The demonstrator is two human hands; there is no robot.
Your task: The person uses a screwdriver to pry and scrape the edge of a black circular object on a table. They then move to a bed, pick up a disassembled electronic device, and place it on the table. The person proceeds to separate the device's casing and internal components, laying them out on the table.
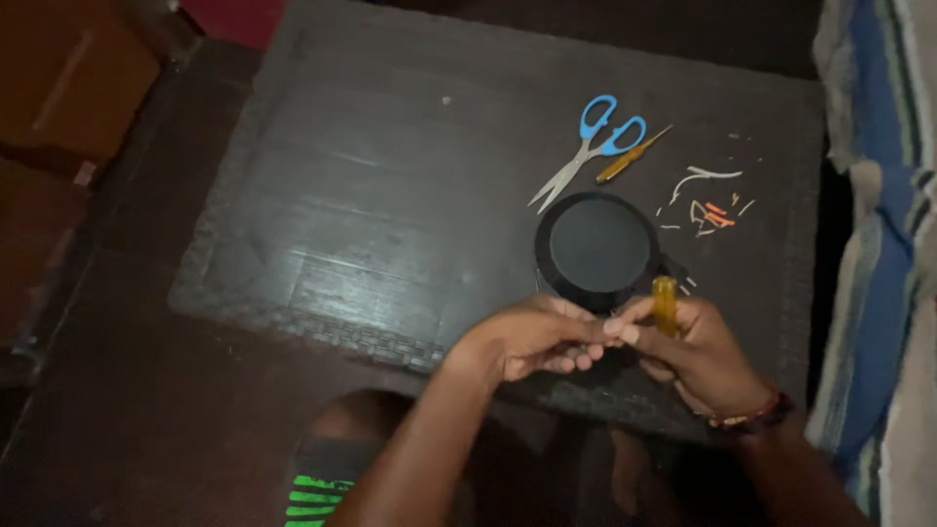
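Note:
My left hand (pixel 532 337) and my right hand (pixel 693 351) meet at the near edge of a dark table (pixel 390 195), fingertips touching. A screwdriver with an amber handle (pixel 665 304) stands upright in my right hand. My left hand pinches something small at the screwdriver's lower end; what it is stays hidden. Just beyond both hands lies a round black object (pixel 597 249), flat side up. It touches or sits just past my fingertips.
Blue-handled scissors (pixel 590 141) lie open on the table, with a second small amber-handled screwdriver (pixel 631 156) beside them. Scraps of white and orange wire (pixel 708 205) are scattered to the right. A striped cloth (pixel 883 244) hangs along the right edge.

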